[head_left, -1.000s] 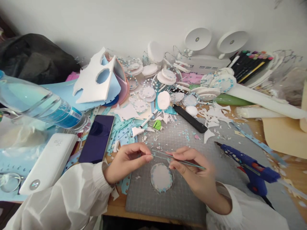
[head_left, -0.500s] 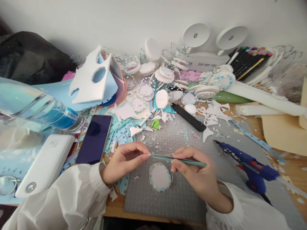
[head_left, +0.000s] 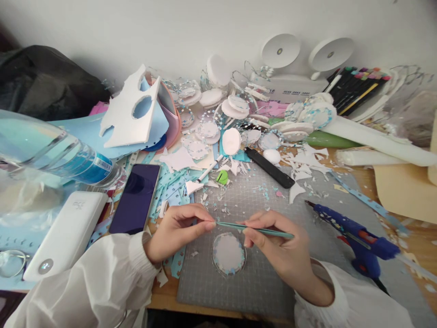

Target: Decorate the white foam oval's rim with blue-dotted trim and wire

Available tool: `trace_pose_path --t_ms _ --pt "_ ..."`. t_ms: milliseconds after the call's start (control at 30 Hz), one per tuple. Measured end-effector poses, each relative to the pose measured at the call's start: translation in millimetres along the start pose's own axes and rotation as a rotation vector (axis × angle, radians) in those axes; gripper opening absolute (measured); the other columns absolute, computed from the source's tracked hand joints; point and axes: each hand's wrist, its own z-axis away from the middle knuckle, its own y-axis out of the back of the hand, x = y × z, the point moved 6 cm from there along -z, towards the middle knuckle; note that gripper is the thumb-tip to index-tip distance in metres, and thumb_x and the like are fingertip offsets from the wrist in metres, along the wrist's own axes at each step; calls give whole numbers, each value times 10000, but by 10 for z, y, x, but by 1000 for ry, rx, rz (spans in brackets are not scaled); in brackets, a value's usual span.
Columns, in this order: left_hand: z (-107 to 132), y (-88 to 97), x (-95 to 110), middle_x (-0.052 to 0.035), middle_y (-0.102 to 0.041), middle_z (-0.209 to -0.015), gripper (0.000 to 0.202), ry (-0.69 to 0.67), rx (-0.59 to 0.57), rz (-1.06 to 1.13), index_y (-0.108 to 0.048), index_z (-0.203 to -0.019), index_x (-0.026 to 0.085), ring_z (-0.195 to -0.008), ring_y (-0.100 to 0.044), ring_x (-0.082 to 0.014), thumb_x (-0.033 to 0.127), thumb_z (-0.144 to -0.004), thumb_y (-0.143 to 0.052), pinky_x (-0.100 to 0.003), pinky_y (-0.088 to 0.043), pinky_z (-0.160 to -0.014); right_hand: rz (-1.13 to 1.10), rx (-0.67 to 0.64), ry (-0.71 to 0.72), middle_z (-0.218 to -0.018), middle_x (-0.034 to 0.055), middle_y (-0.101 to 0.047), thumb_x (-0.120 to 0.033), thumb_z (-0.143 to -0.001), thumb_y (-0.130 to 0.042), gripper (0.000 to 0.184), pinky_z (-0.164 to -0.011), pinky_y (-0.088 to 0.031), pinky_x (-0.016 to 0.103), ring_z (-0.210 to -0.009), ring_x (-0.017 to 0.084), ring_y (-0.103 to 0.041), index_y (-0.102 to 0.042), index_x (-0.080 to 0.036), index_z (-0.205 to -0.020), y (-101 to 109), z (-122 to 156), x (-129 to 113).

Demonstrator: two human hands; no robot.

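Teal tweezers (head_left: 269, 232) lie in my right hand (head_left: 278, 241), pinched between thumb and fingers, with their tips pointing left. Those tips reach the fingertips of my left hand (head_left: 184, 230), whose thumb and forefinger are pressed together. Whatever sits between them is hidden or too small to name. Just below the tweezers, a round white disc (head_left: 228, 253) ringed with small pale blue pieces and a clear or wire loop rests on the grey cutting mat (head_left: 266, 287).
A blue glue gun (head_left: 355, 232) lies at the right. A black utility knife (head_left: 269, 167), a green clip-like piece (head_left: 222, 177) and paper scraps lie beyond my hands. At the left are a phone (head_left: 134, 198), a white power bank (head_left: 66, 234) and a water bottle (head_left: 82, 159). Decorated discs (head_left: 235, 107) are heaped behind.
The tweezers' arms have come closer together and their tips now meet my left fingertips. The small piece seen there before is now hidden. My hands have barely moved.
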Motion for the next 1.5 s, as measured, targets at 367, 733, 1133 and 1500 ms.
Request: trace_pose_path --t_ms 367,733,1133,1500 --pt "-2 2 12 -63 -707 -674 125 -24 2 -3 -751 -718 138 -631 -613 -138 233 -798 -764 -238 -507 -608 -20 -4 14 -596 -20 -656 -153 -819 -711 72 -613 -607 255 -582 136 -685 -692 -219 -797 11 10 5" --pt "9 -3 13 -53 -700 -683 58 -28 -28 22 -770 -751 138 -643 -607 -121 162 -799 -749 -211 -491 -618 -106 -41 -40 -581 -37 -635 -147 -836 -697 87 -524 -585 239 -550 124 -660 -697 -230 -810 -16 10 36" --pt "17 -2 -40 -43 -695 -704 90 0 -44 23 -755 -766 142 -677 -609 -124 209 -825 -741 -216 -480 -651 -151 25 -84 -679 -20 -659 -208 -856 -700 64 -547 -557 267 -507 107 -631 -667 -202 -802 97 -1 161" --pt "14 26 -122 7 -490 -589 441 34 -115 -34 -781 -776 127 -599 -449 -111 514 -897 -609 -249 -342 -599 842 -131 894 -896 108 -780 -63 -902 -556 157 -652 -591 271 -753 163 -729 -694 -119 -948 -343 151 -654"
